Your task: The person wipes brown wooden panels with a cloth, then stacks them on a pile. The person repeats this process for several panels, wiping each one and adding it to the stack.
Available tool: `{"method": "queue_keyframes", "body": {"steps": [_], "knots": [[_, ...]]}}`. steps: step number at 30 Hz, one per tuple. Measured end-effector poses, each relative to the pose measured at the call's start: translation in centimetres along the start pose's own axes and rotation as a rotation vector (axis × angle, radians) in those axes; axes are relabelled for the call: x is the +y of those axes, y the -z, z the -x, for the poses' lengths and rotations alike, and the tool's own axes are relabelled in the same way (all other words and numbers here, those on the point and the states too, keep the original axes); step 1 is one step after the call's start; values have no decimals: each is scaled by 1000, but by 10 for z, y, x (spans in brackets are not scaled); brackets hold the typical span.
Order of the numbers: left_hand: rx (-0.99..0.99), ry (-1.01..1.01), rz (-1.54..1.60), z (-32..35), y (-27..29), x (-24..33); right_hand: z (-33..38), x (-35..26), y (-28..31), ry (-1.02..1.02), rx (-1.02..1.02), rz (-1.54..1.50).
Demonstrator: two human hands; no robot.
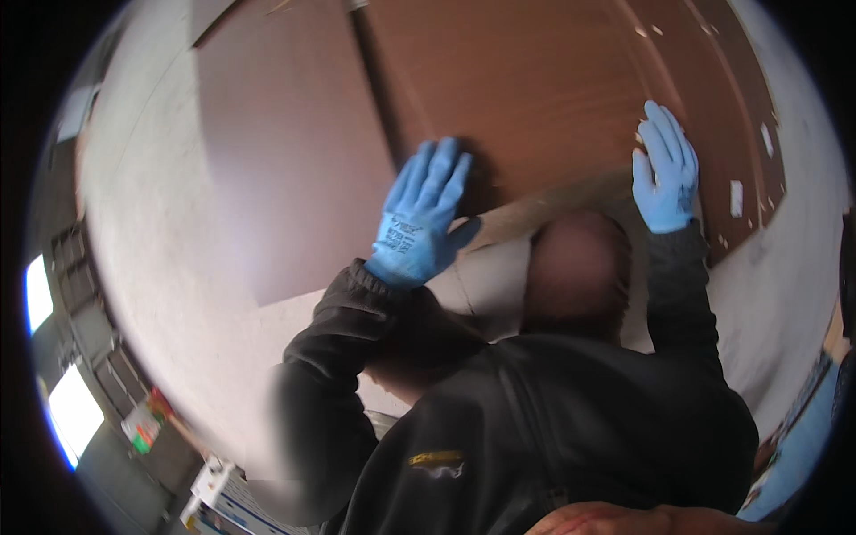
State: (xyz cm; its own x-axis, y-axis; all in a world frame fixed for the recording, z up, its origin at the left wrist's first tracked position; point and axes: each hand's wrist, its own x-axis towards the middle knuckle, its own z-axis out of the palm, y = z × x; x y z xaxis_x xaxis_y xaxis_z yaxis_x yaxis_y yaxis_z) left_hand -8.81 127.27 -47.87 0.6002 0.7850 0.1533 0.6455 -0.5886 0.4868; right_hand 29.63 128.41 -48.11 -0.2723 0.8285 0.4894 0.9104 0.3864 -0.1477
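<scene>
My left hand (pixel 415 214), in a blue glove, has its fingers stretched out and its palm turned down. Its fingertips lie at the near left corner of a large brown wooden panel (pixel 526 98), beside the dark gap that separates it from a smoother brown board (pixel 285 152). Farther right, my right hand (pixel 664 169), also blue-gloved, reaches over the same panel's right part with fingers straight and close together. No object shows in either hand. Whether the palms press on the wood is hard to tell.
Pale floor (pixel 152 196) surrounds the boards. White scraps, one a small label-like piece (pixel 736 198), lie on the panel's right side. My bent knee (pixel 580 276) is close to the panel's near edge. Bright windows (pixel 76 415) and shelving stand at the far left.
</scene>
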Motion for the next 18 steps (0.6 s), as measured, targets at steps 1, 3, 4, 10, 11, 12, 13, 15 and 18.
{"method": "queue_keyframes", "body": {"steps": [1,3,4,10,11,12,13,15,18], "knots": [[45,29,97,7,9,-3,-11,-20,-2,45,-26,-84],[272,153,-43,32,38,-22,-24,-71,-5,-15,-132,-364],[345,264,-107,50,53,-36,-27,-99,-7,-58,-199,-553],[578,1215,-387,204,130,-143,-19,-217,-11,-204,-479,-836],[520,1227,-239,223,128,-152,-18,-223,-7,-271,-536,-768],[453,1306,-73,238,126,-158,-19,-228,-6,-297,-575,-728],[460,1229,-11,247,118,-160,-19,-231,-3,-328,-610,-686],[406,1283,36,251,107,-161,-20,-235,-3,-388,-724,-669],[401,1381,-73,238,101,-151,-13,-247,-22,-554,-977,-872]]}}
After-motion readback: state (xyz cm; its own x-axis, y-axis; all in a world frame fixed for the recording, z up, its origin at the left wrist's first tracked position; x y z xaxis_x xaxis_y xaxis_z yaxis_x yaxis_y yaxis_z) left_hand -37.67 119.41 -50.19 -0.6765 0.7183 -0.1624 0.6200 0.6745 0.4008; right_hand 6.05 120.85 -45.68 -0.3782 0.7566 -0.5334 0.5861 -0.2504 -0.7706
